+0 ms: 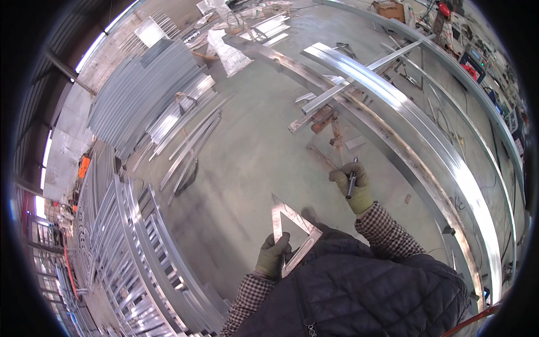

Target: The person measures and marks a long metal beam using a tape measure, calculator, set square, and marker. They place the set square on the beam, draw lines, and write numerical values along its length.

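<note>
My left hand (273, 255), in a green work glove, is closed around one side of a metal triangle square (306, 224) with scale marks. The square is held out just in front of my dark quilted jacket. To the right, my gloved right hand (356, 182) grips a dark pen-like marker (352, 186), which stands roughly upright in the fingers. Beyond that hand, shiny square metal tubes (387, 90) lie side by side across a long steel rail (393, 132); neither hand touches them.
Stacked metal profiles (151, 84) fill the far left, and a rack of tubes (135, 241) stands at near left. Loose strips (193, 143) and a white sack (227, 53) lie on the floor. A steel crosspiece (331, 95) juts left from the rail. Cables and a machine (474, 59) are at far right.
</note>
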The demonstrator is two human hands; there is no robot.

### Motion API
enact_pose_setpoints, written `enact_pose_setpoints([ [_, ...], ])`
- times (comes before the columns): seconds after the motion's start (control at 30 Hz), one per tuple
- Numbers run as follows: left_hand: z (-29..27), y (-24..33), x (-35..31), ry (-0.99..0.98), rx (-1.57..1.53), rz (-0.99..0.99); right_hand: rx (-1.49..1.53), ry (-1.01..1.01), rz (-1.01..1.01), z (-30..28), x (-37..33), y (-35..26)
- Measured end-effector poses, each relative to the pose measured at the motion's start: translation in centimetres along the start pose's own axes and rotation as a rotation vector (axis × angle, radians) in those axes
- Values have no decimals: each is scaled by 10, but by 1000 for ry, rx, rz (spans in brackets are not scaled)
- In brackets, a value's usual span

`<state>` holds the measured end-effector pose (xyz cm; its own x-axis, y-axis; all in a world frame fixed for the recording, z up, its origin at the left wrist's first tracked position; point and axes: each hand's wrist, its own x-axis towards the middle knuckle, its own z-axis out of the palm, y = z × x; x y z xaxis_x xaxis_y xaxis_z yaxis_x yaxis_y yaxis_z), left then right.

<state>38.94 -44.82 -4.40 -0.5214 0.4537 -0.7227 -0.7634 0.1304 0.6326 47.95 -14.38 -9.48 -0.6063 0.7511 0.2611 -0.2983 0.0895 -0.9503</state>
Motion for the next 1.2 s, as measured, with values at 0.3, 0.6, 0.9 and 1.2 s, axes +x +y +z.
enact_pose_setpoints([
  [0.3,-53,172,147,139,35,160,-40,146,69,70,201,104],
  [0.6,-18,329,290,169,176,186,-261,249,19,85,362,126],
  [0.9,119,504,465,-182,403,174,-671,764,-65,14,437,145],
  [1.2,329,553,626,-480,287,200,-1136,775,-50,-31,506,134],
])
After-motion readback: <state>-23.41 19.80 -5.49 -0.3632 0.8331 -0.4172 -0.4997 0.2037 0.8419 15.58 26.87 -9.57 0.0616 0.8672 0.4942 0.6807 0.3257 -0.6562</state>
